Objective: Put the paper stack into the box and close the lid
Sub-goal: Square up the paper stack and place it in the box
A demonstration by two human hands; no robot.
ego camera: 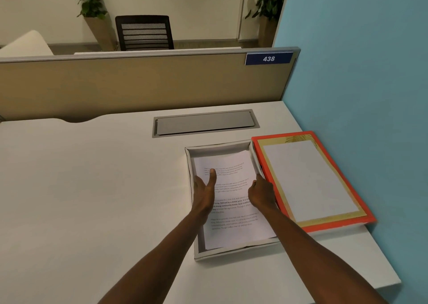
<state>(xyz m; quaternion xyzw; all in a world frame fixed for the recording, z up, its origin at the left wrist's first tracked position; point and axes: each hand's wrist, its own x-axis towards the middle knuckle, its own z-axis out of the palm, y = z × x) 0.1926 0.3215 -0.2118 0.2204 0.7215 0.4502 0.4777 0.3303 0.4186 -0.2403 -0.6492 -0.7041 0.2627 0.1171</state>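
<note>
A shallow white box (192,201) lies open on the desk. The paper stack (234,220), white sheets with printed text, sits inside it. My left hand (205,191) grips the stack's left edge, thumb resting on top of the sheet. My right hand (262,193) holds the stack's right edge, fingers tucked down beside the box's right wall. The lid (310,178), orange-rimmed with a gold border and white centre, lies flat just right of the box, touching it.
A grey cable hatch (205,123) is set into the white desk (92,188) behind the box. A beige partition (139,83) runs along the back, and a blue wall (359,72) stands on the right. The desk's right edge falls off near the lid.
</note>
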